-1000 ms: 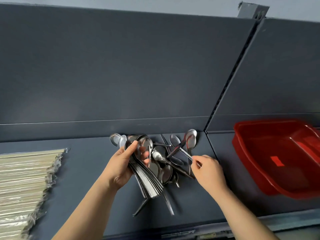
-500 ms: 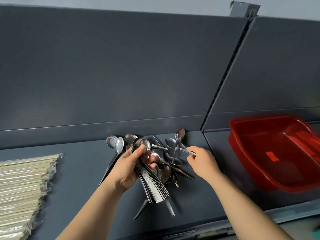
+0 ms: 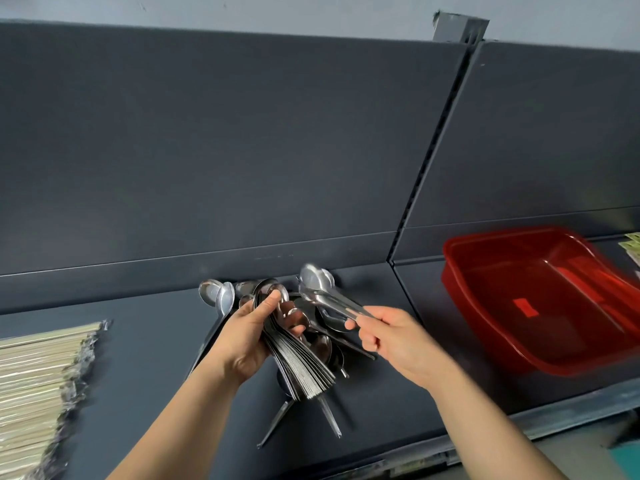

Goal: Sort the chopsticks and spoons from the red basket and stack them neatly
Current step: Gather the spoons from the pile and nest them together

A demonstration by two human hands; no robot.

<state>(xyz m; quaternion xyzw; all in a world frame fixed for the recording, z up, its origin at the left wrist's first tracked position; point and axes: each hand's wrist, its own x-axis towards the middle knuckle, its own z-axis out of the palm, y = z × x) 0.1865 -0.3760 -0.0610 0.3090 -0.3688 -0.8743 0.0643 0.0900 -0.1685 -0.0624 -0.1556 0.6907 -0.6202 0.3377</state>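
A stack of spoons (image 3: pixel 294 358) is gripped in the left hand (image 3: pixel 247 337) above the middle of the counter (image 3: pixel 138 358). The thumb is pressed on the top bowl and the fingers are curled round from underneath. The stack's long axis is tilted: the nested bowls point up toward the back edge and the handles fan out down toward the front edge.

A few more spoons (image 3: pixel 322 292) are pinched by their handle ends between thumb and forefinger of the right hand (image 3: pixel 398 341). They are raised clear of the counter, their bowls pointing up and left toward the back panel (image 3: pixel 242 150). Their count cannot be told through the blur.

Loose spoons (image 3: pixel 332 341) are heaped crosswise on the counter under and between the two hands, and two handles stick out toward the front edge. A pair of spoons (image 3: pixel 218 296) lies just left of the left hand, bowls at the back edge.

The red basket (image 3: pixel 478 306) is set toward the right end of the counter, well apart from the heap. Wrapped chopsticks (image 3: pixel 38 393) are stacked at the left end, their long axes parallel to the back edge.
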